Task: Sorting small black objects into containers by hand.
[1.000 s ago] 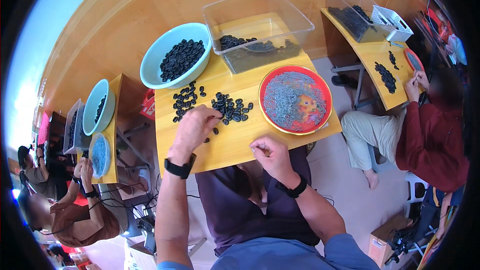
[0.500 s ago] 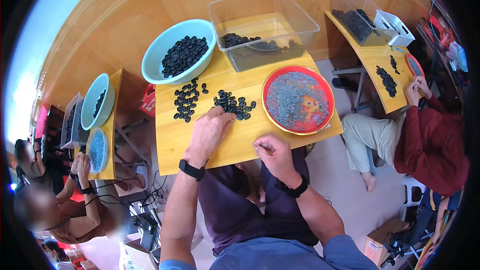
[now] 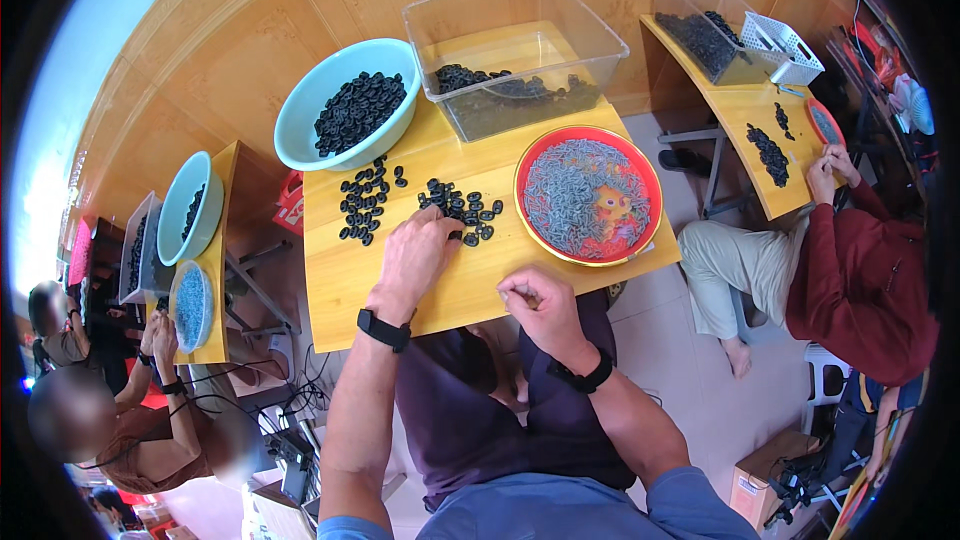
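Note:
My left hand is palm down at the near edge of a pile of black oval pieces on the yellow table. Its thumb and fingertips are bent onto the pile, with one black oval piece at the thumb tip; the palm side is hidden. Close to the table's front edge, my right hand is curled, thumb and forefinger pinched together. Whatever it holds is too small to name. Right of the pile, a red round tray contains many small grey metal-looking parts.
At the back stand a light-blue basin of black pieces and a clear plastic box. Loose black pieces lie left of the pile. People work at side tables; the left one bears another basin, the right one a white basket.
My left hand stays at the pile, and a black oval piece now shows beside its thumb. The right hand remains pinched, slightly turned. The whole view has shifted a little.

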Demonstrator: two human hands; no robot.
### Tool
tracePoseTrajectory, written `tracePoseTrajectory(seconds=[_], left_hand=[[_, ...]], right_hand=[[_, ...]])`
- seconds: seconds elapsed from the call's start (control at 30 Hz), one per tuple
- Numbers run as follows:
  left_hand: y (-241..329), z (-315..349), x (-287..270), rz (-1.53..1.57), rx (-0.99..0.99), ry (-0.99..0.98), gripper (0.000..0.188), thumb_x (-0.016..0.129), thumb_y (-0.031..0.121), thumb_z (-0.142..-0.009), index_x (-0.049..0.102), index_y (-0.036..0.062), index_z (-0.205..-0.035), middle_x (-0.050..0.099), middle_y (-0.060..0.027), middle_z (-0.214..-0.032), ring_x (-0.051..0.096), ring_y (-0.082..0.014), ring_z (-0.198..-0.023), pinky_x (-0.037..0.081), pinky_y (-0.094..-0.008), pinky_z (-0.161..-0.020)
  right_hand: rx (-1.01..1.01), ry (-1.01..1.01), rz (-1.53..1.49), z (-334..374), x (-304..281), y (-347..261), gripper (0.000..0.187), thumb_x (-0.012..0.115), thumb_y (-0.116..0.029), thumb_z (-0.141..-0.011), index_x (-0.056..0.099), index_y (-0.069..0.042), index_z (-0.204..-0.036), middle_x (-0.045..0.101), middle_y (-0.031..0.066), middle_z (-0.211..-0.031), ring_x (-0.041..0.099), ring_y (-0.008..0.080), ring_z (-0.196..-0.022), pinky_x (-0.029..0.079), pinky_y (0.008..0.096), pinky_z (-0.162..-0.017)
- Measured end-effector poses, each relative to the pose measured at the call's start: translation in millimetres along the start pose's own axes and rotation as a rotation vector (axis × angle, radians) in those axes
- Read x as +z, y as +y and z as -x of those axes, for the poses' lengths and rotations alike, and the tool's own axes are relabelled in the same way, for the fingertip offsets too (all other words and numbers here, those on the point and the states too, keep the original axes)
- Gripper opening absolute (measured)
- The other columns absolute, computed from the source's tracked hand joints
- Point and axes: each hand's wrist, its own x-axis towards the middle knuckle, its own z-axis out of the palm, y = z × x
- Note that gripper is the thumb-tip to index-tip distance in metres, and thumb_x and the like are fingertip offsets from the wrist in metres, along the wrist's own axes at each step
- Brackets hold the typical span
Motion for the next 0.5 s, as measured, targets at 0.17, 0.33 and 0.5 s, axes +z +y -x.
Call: tracePoseTrajectory(seconds=[0.17, 0.33, 0.5], left_hand=[[-3.8, 0.2, -2.5, 0.049, -0.05, -0.029, 0.018, 0.074, 0.009, -0.078, 0.074, 0.0088, -0.096, 0.064, -0.01, -0.089, 0.067, -0.029, -0.087, 0.054, -0.0399, -0.078], [-3.7, 1.4, -3.2, 0.196, -0.033, -0.024, 0.012, 0.073, 0.004, -0.077, 0.069, 0.0029, -0.089, 0.068, -0.0131, -0.09, 0.068, -0.0293, -0.084, 0.055, -0.0382, -0.075], [11.0, 36.8, 11.4, 0.668, -0.31, 0.124, 0.01, 0.075, 0.004, -0.082, 0.071, -0.0013, -0.09, 0.071, -0.0087, -0.077, 0.063, -0.0143, -0.065, 0.053, -0.0286, -0.065]], right_hand=[[-0.02, -0.003, 0.025, 0.7, 0.0, -3.4, 0.007, 0.066, 0.004, -0.087, 0.067, -0.001, -0.09, 0.065, 0.0009, -0.079, 0.06, 0.005, -0.068, 0.046, 0.0213, -0.059], [-0.05, -0.009, 0.024, 0.4, -0.2, -0.2, 0.007, 0.065, 0.006, -0.087, 0.066, 0.0, -0.091, 0.063, -0.0021, -0.077, 0.056, 0.0016, -0.068, 0.044, 0.0195, -0.059], [-0.027, -0.021, 0.04, 0.5, 0.5, -4.4, 0.006, 0.064, 0.006, -0.088, 0.066, 0.001, -0.092, 0.062, -0.0024, -0.076, 0.052, 0.0006, -0.065, 0.041, 0.0194, -0.057]])
